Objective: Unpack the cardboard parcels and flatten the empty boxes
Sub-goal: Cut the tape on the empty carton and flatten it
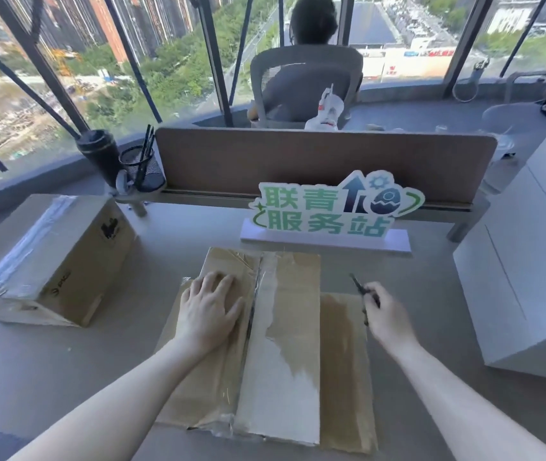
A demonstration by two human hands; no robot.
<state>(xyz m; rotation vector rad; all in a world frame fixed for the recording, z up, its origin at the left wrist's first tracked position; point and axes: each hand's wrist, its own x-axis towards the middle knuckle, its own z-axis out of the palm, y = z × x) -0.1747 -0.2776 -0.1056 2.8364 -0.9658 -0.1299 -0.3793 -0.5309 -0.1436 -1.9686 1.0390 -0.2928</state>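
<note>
Flattened box (284, 327) lies on the desk (65, 377) before me | my left hand (210, 306) presses flat on it, fingers spread | my right hand (386, 316) grips a dark cutter (363, 289) | taped parcel (49, 257) sits far left

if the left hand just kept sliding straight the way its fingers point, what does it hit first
The left hand lies flat on the cut-open box, fingers pointing away and slightly right. Going on, it would cross the box's far edge and probably meet the green-lettered sign on its white base, though depth is hard to judge.
</note>
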